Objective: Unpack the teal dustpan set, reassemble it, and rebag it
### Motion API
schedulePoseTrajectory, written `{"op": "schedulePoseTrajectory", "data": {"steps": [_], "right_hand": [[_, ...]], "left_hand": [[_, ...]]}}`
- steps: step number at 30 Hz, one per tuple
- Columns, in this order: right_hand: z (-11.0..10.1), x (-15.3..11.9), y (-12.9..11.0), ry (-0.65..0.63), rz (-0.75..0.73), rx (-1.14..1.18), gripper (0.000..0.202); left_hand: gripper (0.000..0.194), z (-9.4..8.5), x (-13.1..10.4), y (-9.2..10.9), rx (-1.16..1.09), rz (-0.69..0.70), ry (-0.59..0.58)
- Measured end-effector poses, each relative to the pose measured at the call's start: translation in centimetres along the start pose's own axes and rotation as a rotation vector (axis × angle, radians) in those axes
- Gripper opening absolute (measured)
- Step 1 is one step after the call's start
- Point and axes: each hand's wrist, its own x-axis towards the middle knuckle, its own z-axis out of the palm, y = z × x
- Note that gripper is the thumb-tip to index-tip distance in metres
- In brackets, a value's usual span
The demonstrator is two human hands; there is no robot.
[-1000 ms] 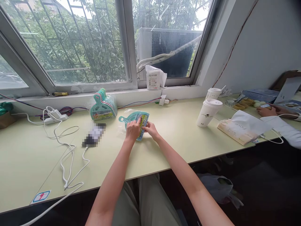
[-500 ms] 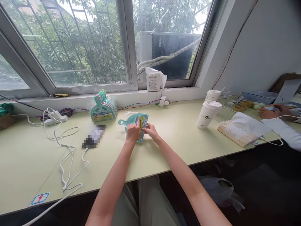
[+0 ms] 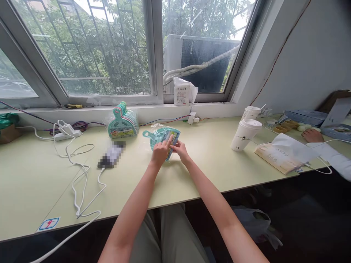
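Observation:
A teal dustpan-and-brush set in clear plastic wrap is tilted up on the table, its round handle pointing left and its blue bristles and yellow label facing right. My left hand lies over its front with the index finger stretched along the label and the other fingers curled against it. At the right edge my right hand pinches the set between thumb and fingers. Behind and to the left, a stack of several wrapped dustpan sets in teal and pink stands upright against the sill.
Left of my arms lie a blurred phone, white cables and a power strip. White paper cups and a tissue pack stand at right. A small box sits on the windowsill. A co-worker's hand rests at far right.
The dustpan set has turned slightly in my hands, and my left index finger sits further along the label. At the far right, the co-worker's hand has moved. My view has shifted a little.

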Motion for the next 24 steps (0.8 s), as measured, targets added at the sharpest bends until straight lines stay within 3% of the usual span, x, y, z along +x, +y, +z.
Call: {"op": "schedulePoseTrajectory", "data": {"steps": [2,4,7,9,11,14,16,19,21,22,24], "right_hand": [[-0.3,0.0,-0.3,0.048,-0.017,0.062,0.029],[-0.7,0.1,-0.4,0.100,-0.028,0.117,0.029],[-1.2,0.3,-0.4,0.158,-0.038,0.177,0.031],[-1.3,0.4,-0.2,0.172,-0.045,0.206,0.033],[-1.1,0.4,0.0,0.166,-0.049,0.217,0.034],[-0.9,0.5,0.4,0.162,-0.070,0.217,0.035],[-0.9,0.4,0.4,0.202,-0.094,0.238,0.034],[-1.1,0.3,0.3,0.244,-0.113,0.277,0.034],[-1.0,0.2,0.1,0.234,-0.114,0.288,0.034],[-1.0,0.2,0.1,0.226,-0.110,0.290,0.034],[-0.6,0.2,0.1,0.207,-0.095,0.293,0.035]], "left_hand": [[0.051,0.1,-0.1,0.1,-0.075,0.009,0.068],[0.053,0.1,-0.1,0.2,-0.178,-0.039,0.220],[0.077,0.5,0.2,0.0,-0.395,-0.325,0.540],[0.086,1.0,0.7,-0.4,-0.662,-0.546,0.602],[0.078,1.7,1.2,-0.7,-1.066,-0.642,0.431],[0.058,2.7,1.5,-0.6,-1.614,-0.630,0.053],[0.055,3.0,1.3,-0.2,-1.780,-0.604,-0.108],[0.055,2.6,1.0,0.1,-1.843,-0.526,-0.312],[0.053,2.3,1.0,0.0,-1.826,-0.520,-0.357],[0.052,2.3,1.1,-0.2,-1.809,-0.536,-0.318],[0.053,2.4,1.4,-0.7,-1.773,-0.572,-0.135]]}}
